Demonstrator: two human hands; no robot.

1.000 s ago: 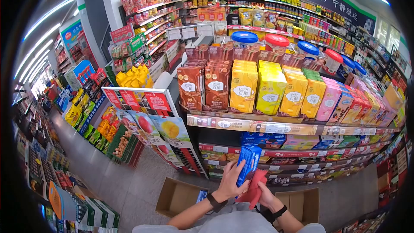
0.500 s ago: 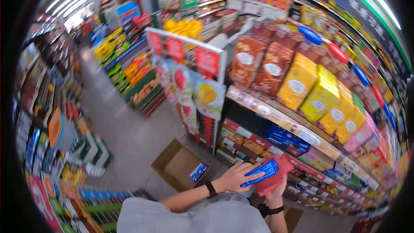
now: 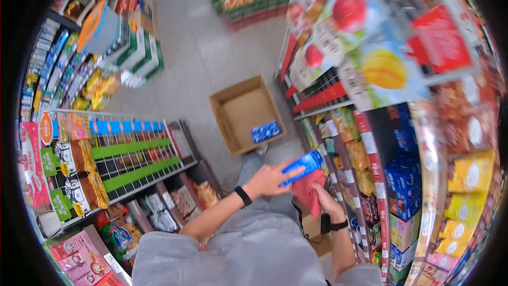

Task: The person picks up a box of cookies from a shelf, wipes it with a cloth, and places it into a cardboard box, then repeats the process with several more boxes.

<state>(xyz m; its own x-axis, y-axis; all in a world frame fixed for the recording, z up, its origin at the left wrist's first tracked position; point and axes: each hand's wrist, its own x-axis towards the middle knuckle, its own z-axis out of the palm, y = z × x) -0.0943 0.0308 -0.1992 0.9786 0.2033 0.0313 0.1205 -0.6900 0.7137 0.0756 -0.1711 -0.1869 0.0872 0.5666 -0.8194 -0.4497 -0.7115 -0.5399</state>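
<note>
My left hand (image 3: 271, 179) is closed around a slim blue box (image 3: 312, 164) with white print, held at a slant in front of me. Just below it, my right hand (image 3: 329, 205) grips a crumpled red cloth (image 3: 307, 189), which lies against or close under the blue box. On the floor ahead stands an open cardboard box (image 3: 222, 122). Inside, near its right corner, lies a blue patterned pack (image 3: 265, 131).
Shelves of packaged snacks (image 3: 360, 169) run close along my right, with hanging fruit-printed bags (image 3: 386, 69) at their end. A wire rack (image 3: 137, 153) stands at my left. Farther off are a green crate (image 3: 254, 0) and stacked green-and-white cartons (image 3: 140, 53).
My view has swung downward and to the left, bringing the cardboard box to the middle. Both hands keep their hold, and the blue box now shows beyond the cloth rather than over it.
</note>
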